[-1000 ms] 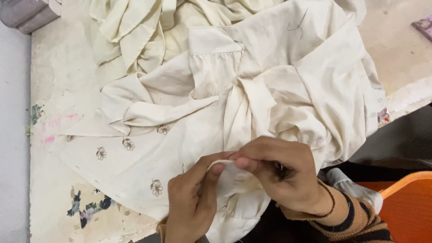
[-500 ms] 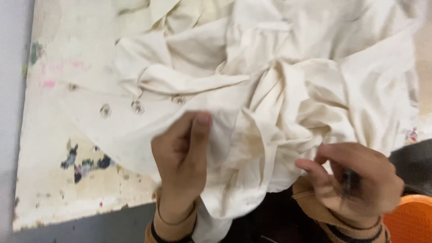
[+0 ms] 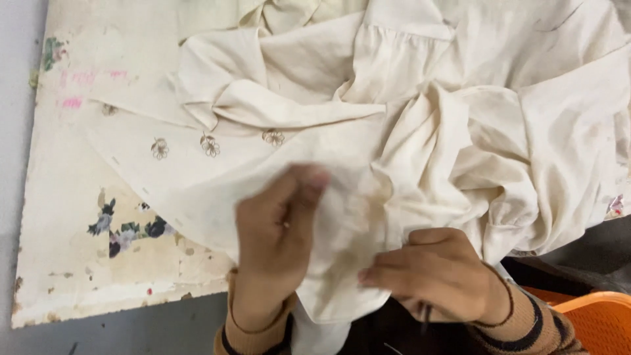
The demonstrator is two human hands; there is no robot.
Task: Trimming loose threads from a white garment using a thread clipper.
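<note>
A cream garment [image 3: 407, 131] with small embroidered flower motifs lies crumpled over the worn table [image 3: 72, 263]. My left hand [image 3: 276, 236] is raised and blurred, its fingers pinching the garment's near edge from below. My right hand [image 3: 434, 276] rests lower right on the same edge, fingers curled over the cloth. A thin dark object shows under the right hand; I cannot tell what it is. Both wrists wear tan sleeves with dark stripes.
The table top is pale with faded flower prints and chipped paint along its near edge. A grey floor [image 3: 20, 164] runs along the left. An orange chair edge [image 3: 591, 315] shows at the bottom right. Dark cloth lies under the table edge at right.
The two hands came apart from a shared pinch. My left hand lifted the cloth edge upward, and my right hand moved back in toward the left onto the cloth.
</note>
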